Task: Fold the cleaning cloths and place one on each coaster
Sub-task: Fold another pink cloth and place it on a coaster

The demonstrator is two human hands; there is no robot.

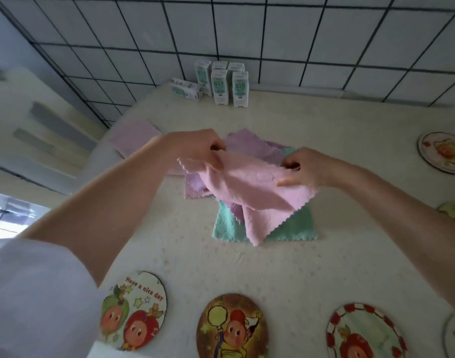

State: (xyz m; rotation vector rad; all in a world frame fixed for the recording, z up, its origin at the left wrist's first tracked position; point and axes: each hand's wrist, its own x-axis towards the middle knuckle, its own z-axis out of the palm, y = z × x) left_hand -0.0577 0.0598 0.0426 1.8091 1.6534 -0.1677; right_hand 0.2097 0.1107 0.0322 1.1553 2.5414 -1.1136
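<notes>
A pink cleaning cloth (249, 187) hangs above the table, held by both hands. My left hand (195, 148) pinches its upper left edge and my right hand (302, 167) pinches its upper right edge. Under it lie a lilac cloth (249, 144) and a green cloth (296, 227) in a loose pile. Another pink cloth (134, 138) lies flat at the back left. Three round cartoon coasters sit along the near edge: one (136, 310) at the left, one (231, 328) in the middle, one (364, 332) at the right.
Several milk cartons (221, 82) stand at the back by the tiled wall. Another coaster (442, 152) lies at the far right edge, and parts of two more (453, 210) show at the right. The table (350, 140) has a cream cover.
</notes>
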